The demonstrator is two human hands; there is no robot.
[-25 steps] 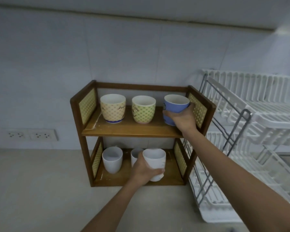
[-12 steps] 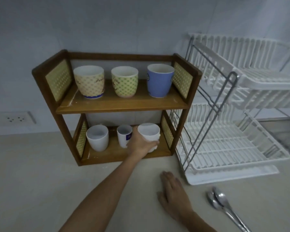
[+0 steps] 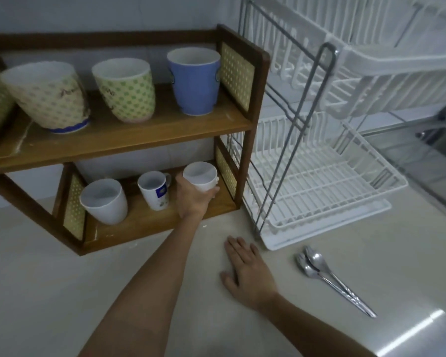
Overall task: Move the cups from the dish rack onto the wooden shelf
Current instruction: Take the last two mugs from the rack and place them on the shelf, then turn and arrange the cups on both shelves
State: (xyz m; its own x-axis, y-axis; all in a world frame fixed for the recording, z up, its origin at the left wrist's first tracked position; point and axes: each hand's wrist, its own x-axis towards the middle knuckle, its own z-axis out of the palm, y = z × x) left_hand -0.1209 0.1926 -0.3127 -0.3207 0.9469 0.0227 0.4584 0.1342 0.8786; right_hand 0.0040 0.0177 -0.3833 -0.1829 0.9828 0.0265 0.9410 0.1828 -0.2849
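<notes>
Shelf [image 3: 119,136] — left edge cut off

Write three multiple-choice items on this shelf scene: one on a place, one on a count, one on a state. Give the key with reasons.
1. Where is the blue cup?
A. Top shelf, right end
B. Bottom shelf, left end
C. In the rack

2. How many cups stand on the shelf in all?
A. Four
B. Six
C. Eight

3. What is the left hand doing?
A. Lying flat on the counter
B. Gripping a white cup on the bottom shelf
C. Lifting the spoons

Key: 1 A, it stands beside the shelf's right side panel on the top board. 2 B, three on top, three below. 3 B, its fingers wrap the cup; the right hand is the flat one, beside the spoons.
</notes>
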